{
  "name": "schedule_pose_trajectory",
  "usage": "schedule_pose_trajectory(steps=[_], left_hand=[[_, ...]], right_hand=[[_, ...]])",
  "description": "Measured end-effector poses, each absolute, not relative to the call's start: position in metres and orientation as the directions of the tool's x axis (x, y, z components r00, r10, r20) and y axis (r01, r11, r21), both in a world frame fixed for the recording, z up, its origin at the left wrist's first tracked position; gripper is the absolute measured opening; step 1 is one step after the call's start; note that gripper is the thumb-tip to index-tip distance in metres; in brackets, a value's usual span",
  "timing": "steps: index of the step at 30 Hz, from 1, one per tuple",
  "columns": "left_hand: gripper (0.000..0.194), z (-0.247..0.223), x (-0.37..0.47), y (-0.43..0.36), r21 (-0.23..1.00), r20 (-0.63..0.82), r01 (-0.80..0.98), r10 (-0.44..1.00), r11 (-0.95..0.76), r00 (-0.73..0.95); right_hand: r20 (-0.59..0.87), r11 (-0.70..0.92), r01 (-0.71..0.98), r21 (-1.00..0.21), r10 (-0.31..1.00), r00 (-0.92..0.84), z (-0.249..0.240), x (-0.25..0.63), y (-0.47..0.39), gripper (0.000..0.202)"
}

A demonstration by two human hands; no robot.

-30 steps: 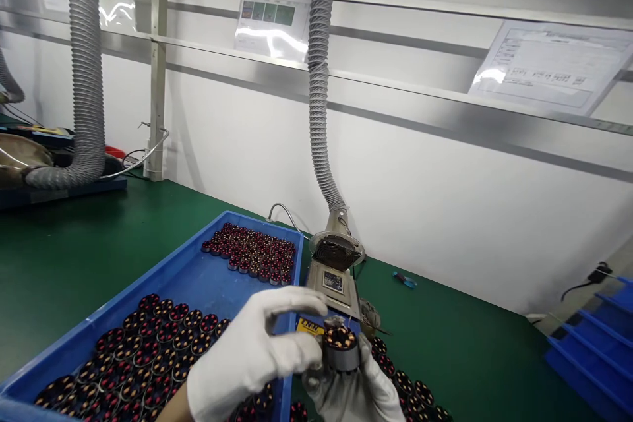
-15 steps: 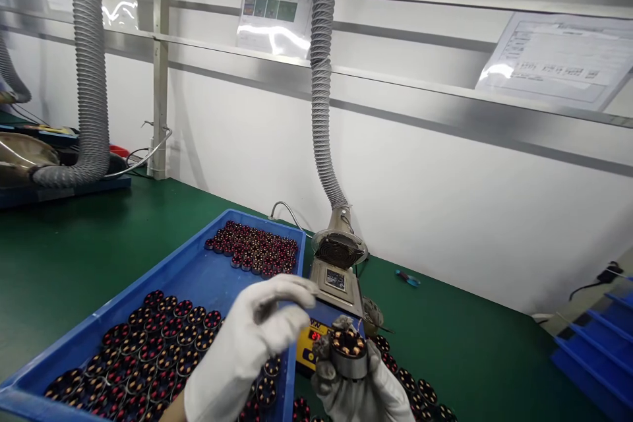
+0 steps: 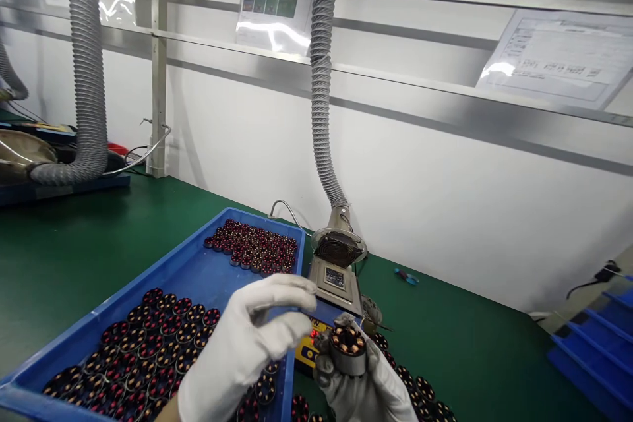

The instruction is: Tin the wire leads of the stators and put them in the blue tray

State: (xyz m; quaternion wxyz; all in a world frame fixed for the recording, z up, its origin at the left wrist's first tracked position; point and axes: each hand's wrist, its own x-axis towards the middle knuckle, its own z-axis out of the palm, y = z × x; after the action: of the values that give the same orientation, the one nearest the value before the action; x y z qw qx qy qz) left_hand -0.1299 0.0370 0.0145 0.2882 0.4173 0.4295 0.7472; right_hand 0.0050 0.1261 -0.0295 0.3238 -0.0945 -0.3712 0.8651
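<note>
My right hand [image 3: 363, 386], in a grey-stained white glove, grips a motor stator [image 3: 350, 361]. The stator is a grey metal ring with copper windings, its wound face tilted up; a thin lead sticks up from its rim. Beside it on the left, my left hand [image 3: 250, 336] hovers in a white glove over the blue tray's right edge. Its thumb and fingers are curved and apart, and nothing shows between them. Just behind the hands stands a solder pot [image 3: 307, 351] with a yellow front and a red display, partly hidden by the gloves.
A blue tray [image 3: 180, 271] holds two groups of stators, some red-wound, some copper. More stators [image 3: 420, 392] lie on the green table at right. A ribbed exhaust hose [image 3: 324, 79] hangs over the pot. Small cutters [image 3: 406, 276] lie behind; stacked blue trays [image 3: 593, 349] stand far right.
The left hand has shifted slightly left, and its thumb and fingers sit a little differently. The stator stays in the right hand, turned slightly.
</note>
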Motion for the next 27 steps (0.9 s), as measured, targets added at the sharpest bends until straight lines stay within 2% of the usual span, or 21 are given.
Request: schedule_pose_trajectory(steps=[2, 3, 5, 8, 11, 13, 14, 16, 17, 19, 23, 27], left_hand=[[0.027, 0.015, -0.13, 0.039, 0.941, 0.294, -0.055, 0.886, -0.334, -0.359], [0.025, 0.016, -0.128, 0.041, 0.947, 0.296, -0.031, 0.905, -0.32, -0.304], [0.017, 0.015, -0.124, 0.044, 0.917, 0.395, 0.056, 0.877, -0.395, -0.274], [0.016, 0.014, -0.118, 0.046, 0.799, 0.597, 0.168, 0.732, -0.577, -0.328], [0.015, 0.015, -0.119, 0.041, 0.739, 0.647, 0.134, 0.64, -0.66, -0.415], [0.013, 0.016, -0.121, 0.039, 0.782, 0.567, 0.076, 0.658, -0.618, -0.496], [0.013, 0.017, -0.122, 0.039, 0.823, 0.501, 0.033, 0.698, -0.567, -0.511], [0.028, 0.016, -0.121, 0.043, 0.901, 0.359, -0.087, 0.843, -0.425, -0.4], [0.035, 0.014, -0.12, 0.046, 0.92, 0.303, -0.154, 0.902, -0.362, -0.307], [0.036, 0.007, -0.116, 0.054, 0.902, 0.271, -0.289, 0.941, -0.322, -0.202], [0.022, -0.008, -0.112, 0.066, 0.787, 0.29, -0.411, 0.863, -0.461, -0.413], [0.02, -0.004, -0.12, 0.064, 0.667, 0.306, -0.425, 0.745, -0.612, -0.593]], right_hand=[[0.09, -0.472, -0.509, -0.72, 0.664, -0.742, -0.031, 0.005, 0.127, 0.031], [0.099, -0.443, -0.519, -0.731, 0.684, -0.723, -0.031, 0.004, 0.128, 0.029], [0.118, -0.392, -0.533, -0.75, 0.713, -0.691, -0.031, 0.002, 0.129, 0.026], [0.167, -0.29, -0.569, -0.77, 0.768, -0.618, -0.029, -0.002, 0.128, 0.028], [0.246, -0.035, -0.621, -0.783, 0.9, -0.36, -0.027, -0.006, 0.118, 0.035], [0.328, 0.178, -0.609, -0.773, 0.933, -0.144, -0.026, -0.011, 0.108, 0.042], [0.386, 0.283, -0.576, -0.767, 0.92, -0.061, -0.026, -0.014, 0.103, 0.044], [0.508, 0.475, -0.457, -0.752, 0.86, 0.058, -0.026, -0.021, 0.092, 0.044], [0.555, 0.549, -0.382, -0.744, 0.825, 0.103, -0.027, -0.025, 0.088, 0.043], [0.62, 0.649, -0.254, -0.718, 0.761, 0.193, -0.029, -0.034, 0.081, 0.041], [0.684, 0.756, -0.198, -0.624, 0.651, 0.33, -0.033, -0.043, 0.081, 0.041], [0.747, 0.814, -0.192, -0.548, 0.58, 0.325, -0.035, -0.034, 0.094, 0.032]])
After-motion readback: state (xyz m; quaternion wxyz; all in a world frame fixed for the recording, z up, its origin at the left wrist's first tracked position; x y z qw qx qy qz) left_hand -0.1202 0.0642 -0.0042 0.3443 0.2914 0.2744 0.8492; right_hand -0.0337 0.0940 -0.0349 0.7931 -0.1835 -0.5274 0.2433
